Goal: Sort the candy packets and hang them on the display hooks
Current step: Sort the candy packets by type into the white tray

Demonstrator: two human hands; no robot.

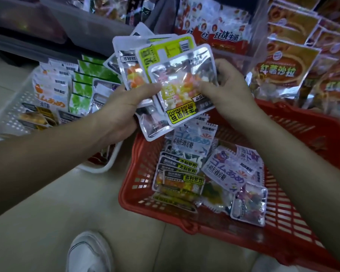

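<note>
My left hand grips a fanned stack of candy packets, thumb pressed across their fronts. The front packet, clear with yellow, orange and white sweets and a yellow-black label, is also pinched at its right edge by my right hand. Both hands hover over the red plastic basket, which holds several more candy packets lying loose. No display hooks are visible in this view.
A white perforated tray on the left holds upright rows of sorted packets. Orange and red snack bags stand on the right and behind. A grey bin sits at the back. My white shoe rests on the beige floor.
</note>
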